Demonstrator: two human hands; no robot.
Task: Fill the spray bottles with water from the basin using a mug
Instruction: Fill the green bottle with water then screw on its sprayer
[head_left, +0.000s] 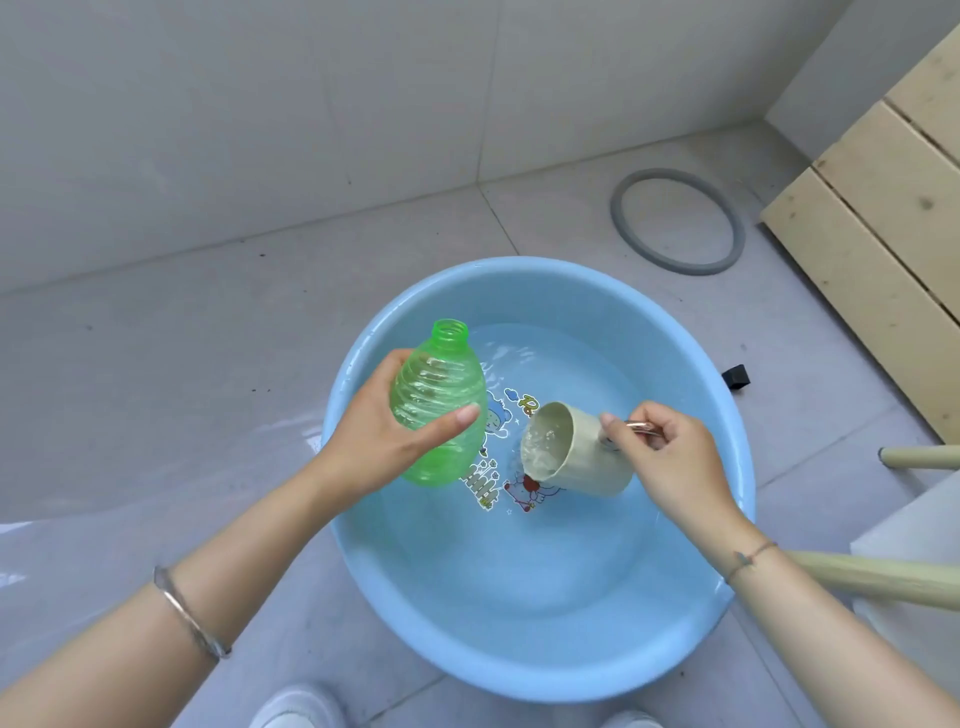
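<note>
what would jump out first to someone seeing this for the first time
The big light blue basin of water fills the middle of the tiled floor, with cartoon pictures on its bottom. Over its left side the left hand grips a capless green bottle, while the right hand holds a beige mug by its handle, tipped on its side with water in it. A grey ring lies on the tiles behind.
</note>
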